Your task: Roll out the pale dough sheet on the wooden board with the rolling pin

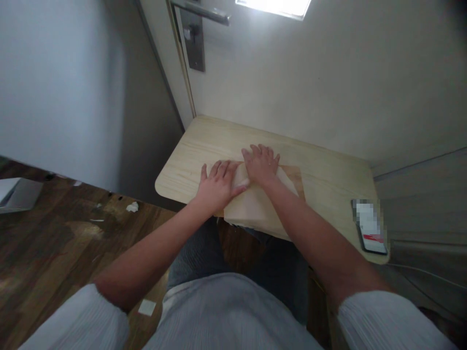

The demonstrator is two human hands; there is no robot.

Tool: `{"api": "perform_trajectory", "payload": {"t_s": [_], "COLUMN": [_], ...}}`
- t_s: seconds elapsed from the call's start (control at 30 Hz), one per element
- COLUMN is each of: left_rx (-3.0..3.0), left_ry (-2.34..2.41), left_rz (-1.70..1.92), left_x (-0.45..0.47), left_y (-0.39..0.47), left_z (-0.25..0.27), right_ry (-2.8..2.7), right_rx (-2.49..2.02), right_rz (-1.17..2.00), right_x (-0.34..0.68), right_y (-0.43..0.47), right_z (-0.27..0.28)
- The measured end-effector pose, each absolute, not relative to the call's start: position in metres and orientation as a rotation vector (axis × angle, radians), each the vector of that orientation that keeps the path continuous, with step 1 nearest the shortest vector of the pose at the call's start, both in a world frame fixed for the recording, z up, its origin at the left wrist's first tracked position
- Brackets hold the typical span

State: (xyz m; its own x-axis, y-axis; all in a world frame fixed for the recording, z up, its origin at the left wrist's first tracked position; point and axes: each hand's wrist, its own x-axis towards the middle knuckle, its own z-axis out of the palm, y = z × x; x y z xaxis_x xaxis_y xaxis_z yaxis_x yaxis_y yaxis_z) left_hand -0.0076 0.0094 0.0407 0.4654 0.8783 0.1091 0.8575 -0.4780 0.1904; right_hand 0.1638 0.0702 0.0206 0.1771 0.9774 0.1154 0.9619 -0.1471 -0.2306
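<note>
A pale cream sheet (255, 206) that looks like paper lies over a brown sheet (295, 176) on the small light-wood table (328, 172). The pale sheet reaches the table's near edge, and the brown one shows at its right side. My left hand (219, 183) rests flat on the left part of the sheets, fingers spread and thumb pointing right. Over their far edge lies my right hand (261, 164), palm down with fingers apart. Neither hand is wrapped around anything. What lies under my palms is hidden.
At the table's right end lies a phone (370, 228) with its screen lit. A door with a metal handle (204, 12) stands behind the table. Scraps of paper (147, 307) and a white box (22, 194) are on the wooden floor. A cable (430, 273) runs at the right.
</note>
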Motion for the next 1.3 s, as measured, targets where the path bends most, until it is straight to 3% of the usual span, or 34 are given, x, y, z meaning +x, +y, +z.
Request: {"api": "perform_trajectory", "payload": {"t_s": [0.4,1.3], "left_rx": [2.568,2.511], "left_ry": [1.533,1.652], "left_rz": [0.35,0.28], "left_x": [0.027,-0.001], "left_y": [-0.074,-0.017], "left_z": [0.023,0.029], "right_ry": [-1.857,-1.875], "right_rx": [-2.175,-2.192], "right_rz": [0.027,0.095], "right_x": [0.185,0.15], "right_y": [0.03,0.099], "right_z": [0.012,0.014]}}
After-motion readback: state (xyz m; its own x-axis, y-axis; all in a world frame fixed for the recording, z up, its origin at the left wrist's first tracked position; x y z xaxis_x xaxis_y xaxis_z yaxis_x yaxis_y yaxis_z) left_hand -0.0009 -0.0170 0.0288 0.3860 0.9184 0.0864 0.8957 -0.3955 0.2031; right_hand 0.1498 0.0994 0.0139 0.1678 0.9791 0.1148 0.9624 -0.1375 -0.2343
